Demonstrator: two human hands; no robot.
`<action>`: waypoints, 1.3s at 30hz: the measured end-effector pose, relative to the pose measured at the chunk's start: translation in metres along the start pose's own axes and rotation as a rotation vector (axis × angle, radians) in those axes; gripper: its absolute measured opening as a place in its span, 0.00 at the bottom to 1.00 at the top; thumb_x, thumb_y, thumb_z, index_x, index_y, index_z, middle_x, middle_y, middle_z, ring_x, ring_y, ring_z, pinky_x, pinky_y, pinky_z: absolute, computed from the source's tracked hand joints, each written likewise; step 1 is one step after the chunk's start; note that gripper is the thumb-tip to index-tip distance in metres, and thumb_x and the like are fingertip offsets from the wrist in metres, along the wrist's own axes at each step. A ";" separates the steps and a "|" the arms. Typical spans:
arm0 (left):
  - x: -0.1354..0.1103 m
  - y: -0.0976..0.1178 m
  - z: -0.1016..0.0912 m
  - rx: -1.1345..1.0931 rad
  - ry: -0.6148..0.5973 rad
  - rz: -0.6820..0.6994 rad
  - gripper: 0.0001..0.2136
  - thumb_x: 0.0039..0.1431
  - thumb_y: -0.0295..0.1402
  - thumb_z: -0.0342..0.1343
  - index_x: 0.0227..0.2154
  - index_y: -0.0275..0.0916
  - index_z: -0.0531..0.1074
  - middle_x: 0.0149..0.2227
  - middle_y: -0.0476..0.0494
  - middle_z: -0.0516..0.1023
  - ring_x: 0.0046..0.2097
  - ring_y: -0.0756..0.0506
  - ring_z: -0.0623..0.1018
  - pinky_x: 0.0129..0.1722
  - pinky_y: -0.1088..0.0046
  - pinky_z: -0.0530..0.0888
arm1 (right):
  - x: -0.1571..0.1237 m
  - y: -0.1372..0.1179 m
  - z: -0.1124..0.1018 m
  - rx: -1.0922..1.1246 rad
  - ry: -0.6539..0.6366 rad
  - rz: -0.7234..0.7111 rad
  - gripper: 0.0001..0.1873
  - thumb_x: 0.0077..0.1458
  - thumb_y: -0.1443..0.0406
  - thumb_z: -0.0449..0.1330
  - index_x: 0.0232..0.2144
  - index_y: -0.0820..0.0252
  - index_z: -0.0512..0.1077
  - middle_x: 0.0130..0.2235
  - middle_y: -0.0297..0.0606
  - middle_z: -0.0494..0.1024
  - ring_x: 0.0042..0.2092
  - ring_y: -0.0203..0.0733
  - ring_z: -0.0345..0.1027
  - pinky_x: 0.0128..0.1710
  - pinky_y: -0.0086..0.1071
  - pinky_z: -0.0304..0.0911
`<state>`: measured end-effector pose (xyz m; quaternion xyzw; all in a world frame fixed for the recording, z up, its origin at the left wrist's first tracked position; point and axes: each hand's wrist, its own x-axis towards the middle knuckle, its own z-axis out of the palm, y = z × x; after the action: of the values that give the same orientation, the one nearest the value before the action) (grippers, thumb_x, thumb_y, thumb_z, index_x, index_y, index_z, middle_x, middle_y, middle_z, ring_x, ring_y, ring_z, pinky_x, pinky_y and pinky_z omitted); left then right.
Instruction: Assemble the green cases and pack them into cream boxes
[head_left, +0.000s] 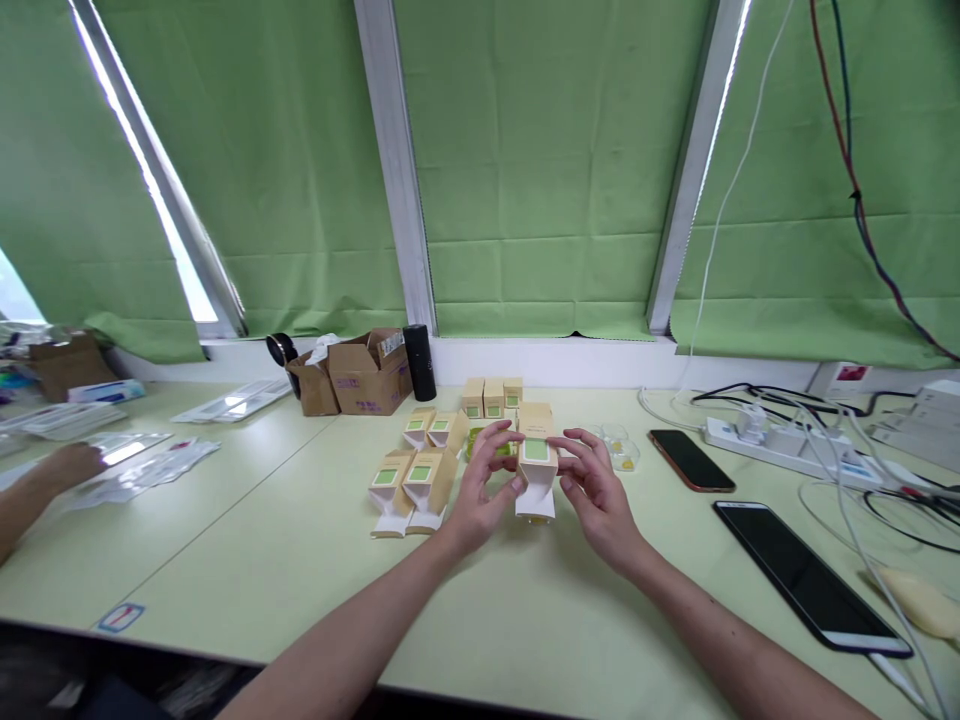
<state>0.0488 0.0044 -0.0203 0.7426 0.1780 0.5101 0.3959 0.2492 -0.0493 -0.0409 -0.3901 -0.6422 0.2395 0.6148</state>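
Observation:
Between my two hands is a small tan cardboard box [535, 425] with a green label and a white flap hanging down at its near end. My left hand [480, 492] grips its left side with fingertips and thumb. From the right, the fingers of my right hand [598, 500] press on the other side. Just left of my left hand lie several similar boxes, the nearer ones, such as this open box [386, 482], with their white flaps out. Closed small boxes [493, 398] stand in a row behind. Clear plastic cups [621, 448] with yellowish contents sit beyond my right hand, partly hidden.
A black-screened phone [690, 460] and a larger phone [810, 570] lie at right, near a power strip [787, 448] and tangled cables. An open carton [371, 375] and a black cylinder [419, 363] stand at the back. At far left, another person's hand [75, 465] touches plastic packets.

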 end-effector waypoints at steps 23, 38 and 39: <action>0.005 -0.001 0.010 0.081 0.106 -0.011 0.11 0.65 0.36 0.63 0.49 0.42 0.77 0.60 0.35 0.64 0.60 0.36 0.74 0.51 0.61 0.80 | -0.002 -0.005 0.001 0.067 -0.021 -0.006 0.21 0.68 0.55 0.61 0.61 0.45 0.71 0.63 0.45 0.59 0.44 0.42 0.79 0.51 0.45 0.77; 0.004 -0.003 0.011 0.090 0.110 0.004 0.10 0.65 0.33 0.62 0.48 0.43 0.78 0.58 0.36 0.65 0.63 0.36 0.71 0.50 0.63 0.80 | 0.000 -0.006 0.003 0.078 0.016 0.014 0.20 0.66 0.55 0.63 0.58 0.47 0.73 0.61 0.44 0.61 0.41 0.39 0.78 0.47 0.42 0.78; 0.004 -0.003 0.012 0.090 0.112 0.004 0.10 0.65 0.33 0.62 0.48 0.43 0.78 0.58 0.36 0.65 0.62 0.36 0.72 0.50 0.63 0.80 | 0.000 -0.007 0.003 0.076 0.018 0.014 0.20 0.66 0.55 0.63 0.58 0.47 0.73 0.61 0.44 0.62 0.41 0.39 0.77 0.47 0.42 0.78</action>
<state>0.0611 0.0038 -0.0220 0.7302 0.2210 0.5432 0.3505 0.2450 -0.0528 -0.0362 -0.3731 -0.6242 0.2647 0.6333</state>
